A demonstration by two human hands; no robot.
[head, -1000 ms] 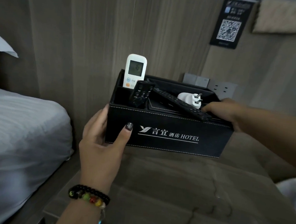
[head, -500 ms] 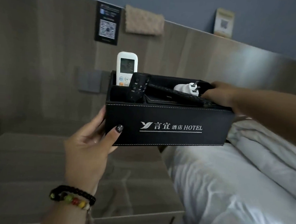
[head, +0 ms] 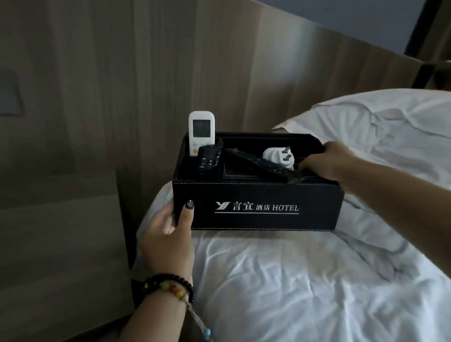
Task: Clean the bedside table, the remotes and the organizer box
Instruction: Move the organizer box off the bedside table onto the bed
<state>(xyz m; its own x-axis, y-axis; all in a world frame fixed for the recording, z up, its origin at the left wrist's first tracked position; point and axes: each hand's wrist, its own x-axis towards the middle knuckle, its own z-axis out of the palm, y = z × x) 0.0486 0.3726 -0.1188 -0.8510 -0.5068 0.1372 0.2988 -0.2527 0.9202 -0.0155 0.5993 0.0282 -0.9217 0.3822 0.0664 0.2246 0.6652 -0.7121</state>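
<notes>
We are holding the black box [head: 257,201] w/ both hands, right at the edge of the bed [head: 316,303]. We can't tell if it is sitting on the white sheet or just above it. Our left hand [head: 168,237] is gripping the box's front left corner, thumb lying on the front wall, other fingers tucked round the side. Our right hand [head: 327,164] is gripping the box's right end, fingers curling over the rim & into the box.

Inside the box, the white remote [head: 201,132] is standing up in the left back slot. The small black remote [head: 208,161] is leaning just in front of it, touching it. The long black remote [head: 258,164] is lying slanted across the big middle part, its end near our right fingers. The white plug [head: 279,157] is lying behind the long remote, just beside our right hand.

The desk [head: 46,250] is on the left, next to the bed, by our left wrist. A bead bracelet [head: 169,286] is sitting on that wrist. A white pillow [head: 402,127] is lying behind the box.
</notes>
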